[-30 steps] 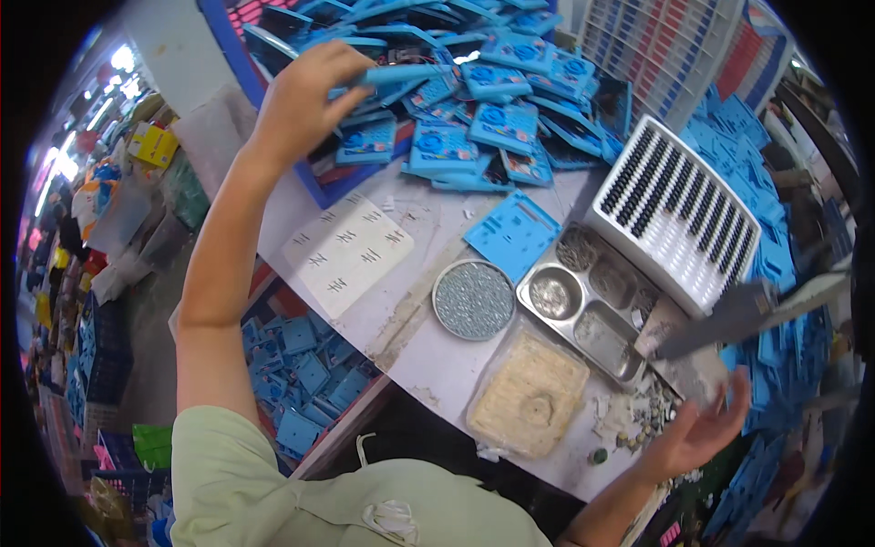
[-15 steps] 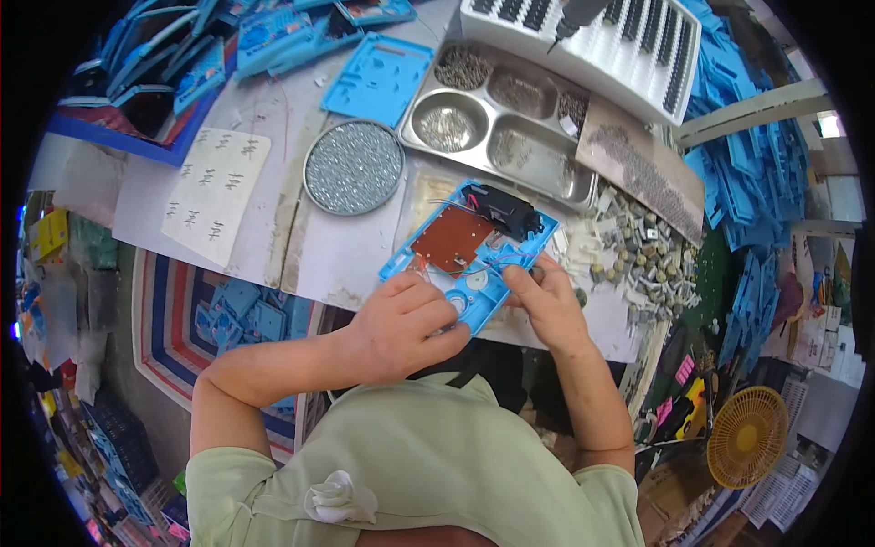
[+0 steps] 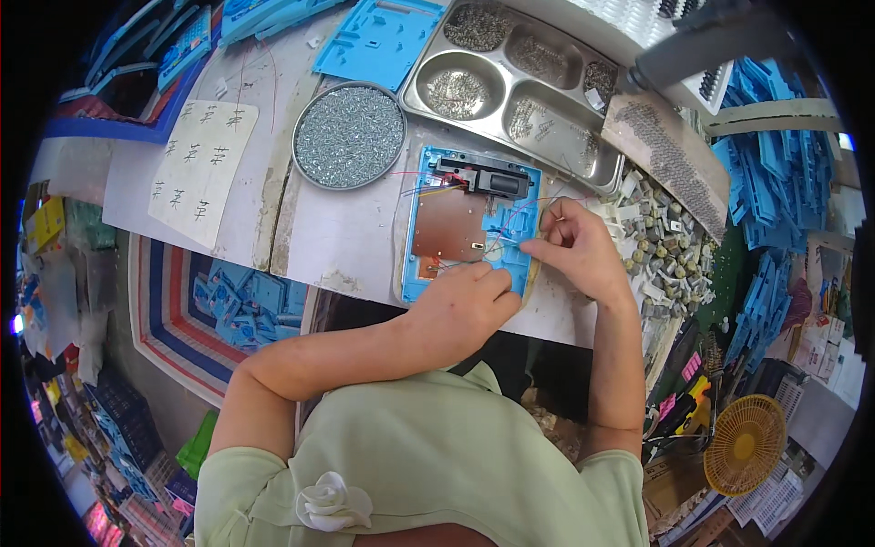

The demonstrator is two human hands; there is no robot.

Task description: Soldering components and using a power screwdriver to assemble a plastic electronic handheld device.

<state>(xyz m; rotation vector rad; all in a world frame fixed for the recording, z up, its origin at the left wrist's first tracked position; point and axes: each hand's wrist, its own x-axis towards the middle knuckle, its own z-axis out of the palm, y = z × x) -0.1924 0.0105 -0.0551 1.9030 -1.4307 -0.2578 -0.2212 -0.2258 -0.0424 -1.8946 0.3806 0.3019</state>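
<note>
A blue plastic housing (image 3: 413, 196) lies open on a pale pad on the table in front of me. It holds a brown circuit board (image 3: 447, 226), a black module (image 3: 497, 180) along its far end, and thin coloured wires. My left hand (image 3: 463, 312) rests over the near edge of the housing with its fingers curled in; its fingertips are partly hidden. At the right edge is my right hand (image 3: 583, 251), its fingers bent and its thumb against the housing's side. A thin red wire (image 3: 521, 204) arcs across to the right fingers, though its hold is unclear.
Left of the housing stands a round dish (image 3: 349, 137) of small metal screws. Beyond lies a steel compartment tray (image 3: 499, 117) with small parts. Small metal components (image 3: 670, 260) are heaped at right; a dark tool (image 3: 702, 50) hangs above. A blue panel (image 3: 378, 36) lies at the back.
The housing has gone from tilted in my hands to lying nearly square on the pad. My left hand moved right, and my right hand shifted up and right. The dark tool looms larger.
</note>
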